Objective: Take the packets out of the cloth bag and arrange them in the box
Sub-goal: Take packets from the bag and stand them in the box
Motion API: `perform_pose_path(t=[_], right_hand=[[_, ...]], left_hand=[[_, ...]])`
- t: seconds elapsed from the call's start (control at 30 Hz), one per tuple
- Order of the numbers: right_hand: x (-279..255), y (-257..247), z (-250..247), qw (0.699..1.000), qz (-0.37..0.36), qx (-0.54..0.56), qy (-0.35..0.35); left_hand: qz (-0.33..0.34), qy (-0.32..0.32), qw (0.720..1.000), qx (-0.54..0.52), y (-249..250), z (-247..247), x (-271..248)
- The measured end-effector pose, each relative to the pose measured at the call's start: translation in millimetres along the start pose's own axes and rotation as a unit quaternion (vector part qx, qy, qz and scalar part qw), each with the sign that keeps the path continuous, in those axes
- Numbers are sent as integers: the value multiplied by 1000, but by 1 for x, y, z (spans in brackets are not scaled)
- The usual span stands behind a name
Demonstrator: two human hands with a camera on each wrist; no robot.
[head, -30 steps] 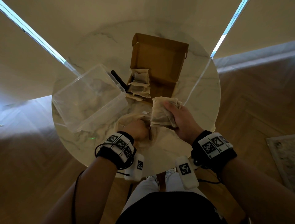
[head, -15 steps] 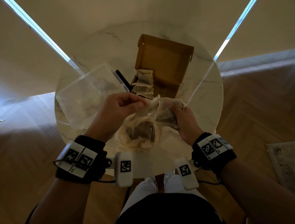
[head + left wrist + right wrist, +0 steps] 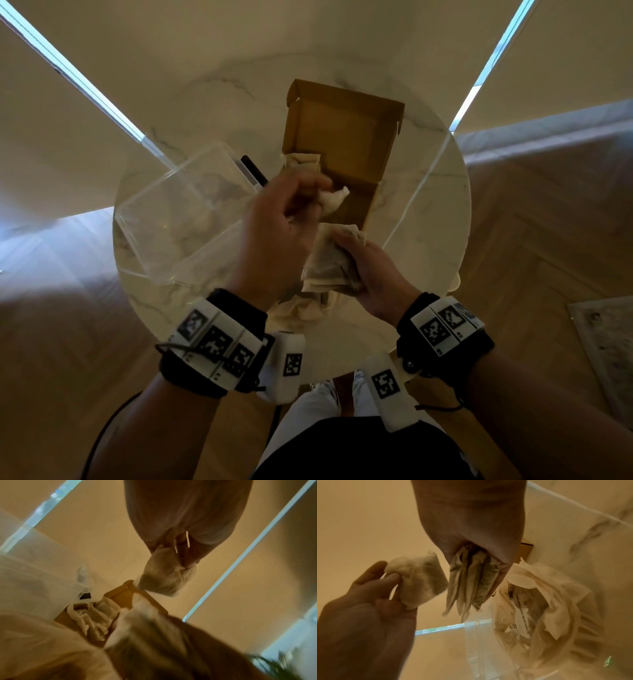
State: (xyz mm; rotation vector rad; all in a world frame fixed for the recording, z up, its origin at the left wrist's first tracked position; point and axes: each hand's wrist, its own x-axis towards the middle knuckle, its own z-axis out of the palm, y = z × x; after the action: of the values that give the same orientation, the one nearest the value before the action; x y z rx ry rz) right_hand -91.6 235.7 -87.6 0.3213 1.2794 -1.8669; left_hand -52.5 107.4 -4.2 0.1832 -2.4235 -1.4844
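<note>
The packet [image 3: 418,582] of soft pale paper sits pinched at one corner between the thumb and fingertips of the left hand [image 3: 274,233], its body hanging free below and beyond that pinch, so most of its weight lies outside the grip and it can swing or twist. To do this step well, I judge the hand should carry it low over the cardboard box [image 3: 346,154] and lay it down flat against the row already there before letting go; dropping it from height would likely leave it crumpled or askew. Just beyond the pinch, on the far side, the box stands open with its lid tipped back, and a few placed packets [image 3: 303,162] lie along its left inner wall, leaving the right part of the floor bare. On the near right of the pinch, the right hand [image 3: 373,274] closes round a bundle of packets [image 3: 471,582], thumb over the top, their edges fanning out below the palm. Beneath both hands the cloth bag [image 3: 539,601] lies slumped and open on the marble table [image 3: 428,205]. To the left of the pinch rests a clear plastic tub [image 3: 178,212].
</note>
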Motion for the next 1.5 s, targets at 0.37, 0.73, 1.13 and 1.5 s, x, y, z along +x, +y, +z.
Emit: perform_pose_path(t=[0.37, 0.73, 1.13, 1.5], right_hand=[[7, 2, -6, 996, 14, 84, -18], [13, -7, -17, 999, 5, -28, -44], [17, -13, -71, 994, -26, 24, 99], [20, -20, -104, 993, -56, 14, 105]], left_hand=[[66, -64, 984, 151, -20, 33, -41], [104, -126, 982, 99, -17, 32, -33], [-148, -427, 776, 440, -89, 68, 73], [-170, -549, 725, 379, -84, 119, 81]])
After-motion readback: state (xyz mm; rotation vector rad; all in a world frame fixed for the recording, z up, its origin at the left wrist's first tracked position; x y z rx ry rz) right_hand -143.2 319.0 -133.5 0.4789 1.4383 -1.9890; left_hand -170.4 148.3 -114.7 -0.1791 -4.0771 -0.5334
